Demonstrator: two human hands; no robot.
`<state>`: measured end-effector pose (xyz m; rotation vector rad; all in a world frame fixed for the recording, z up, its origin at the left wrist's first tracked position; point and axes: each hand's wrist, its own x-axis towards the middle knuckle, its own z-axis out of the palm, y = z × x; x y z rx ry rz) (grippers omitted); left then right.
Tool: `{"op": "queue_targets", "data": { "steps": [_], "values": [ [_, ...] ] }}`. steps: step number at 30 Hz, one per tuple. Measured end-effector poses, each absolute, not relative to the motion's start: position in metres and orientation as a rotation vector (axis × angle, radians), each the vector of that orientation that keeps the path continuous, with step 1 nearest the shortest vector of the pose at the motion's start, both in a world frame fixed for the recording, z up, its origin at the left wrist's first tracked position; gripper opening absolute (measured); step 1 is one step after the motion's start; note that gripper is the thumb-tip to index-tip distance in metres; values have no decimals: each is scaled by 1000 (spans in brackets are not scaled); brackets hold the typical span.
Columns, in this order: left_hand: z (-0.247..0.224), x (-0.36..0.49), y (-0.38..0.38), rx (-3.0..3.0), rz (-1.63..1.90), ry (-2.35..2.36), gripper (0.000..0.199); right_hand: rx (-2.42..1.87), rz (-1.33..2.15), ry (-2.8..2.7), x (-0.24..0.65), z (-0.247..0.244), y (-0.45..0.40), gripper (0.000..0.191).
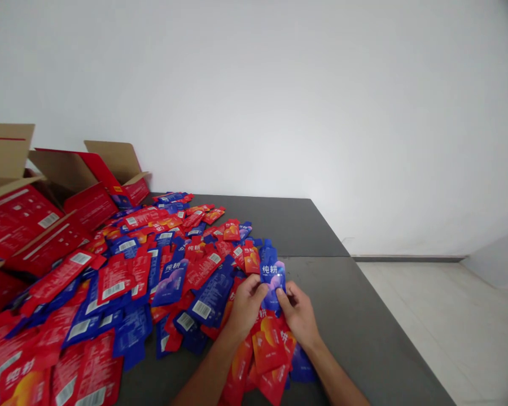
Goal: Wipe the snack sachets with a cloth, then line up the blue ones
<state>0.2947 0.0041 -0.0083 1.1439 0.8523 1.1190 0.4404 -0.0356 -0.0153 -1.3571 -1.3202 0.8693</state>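
Between both hands is a blue pouch (272,272) with white lettering and a purple picture, its narrow spout end pointing away from me. My left hand (248,301) pinches its left edge, thumb on top. On the opposite edge, my right hand (297,311) grips it the same way, with the fingers tucked underneath. Below the hands lie several red pouches (269,345) with an orange picture, overlapping one another. A blue pouch (302,365) sticks out beside them under my right forearm.
A large heap of red and blue pouches (165,276) spreads over the dark table (364,338) on the left. Open red cardboard boxes (17,220) stand at the far left with flaps raised. A white wall (254,101) rises behind; pale floor (423,316) shows past the table's right edge.
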Motion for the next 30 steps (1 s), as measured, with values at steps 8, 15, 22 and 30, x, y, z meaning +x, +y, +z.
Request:
{"op": "queue_targets", "data": {
  "steps": [8,15,22,30],
  "values": [
    [-20,293,7,1224,1049,872,17,-1414,858,-1235,439,-5,-37,37],
    [-23,292,6,1142,1036,800,11,-1449,767,-1279,438,-11,-37,39],
    [-17,294,3,1097,1129,707,16,-1461,668,-1361,437,-15,-34,41],
    [-24,296,9,1268,1146,897,29,-1434,697,-1349,439,-15,-31,44]
  ]
}}
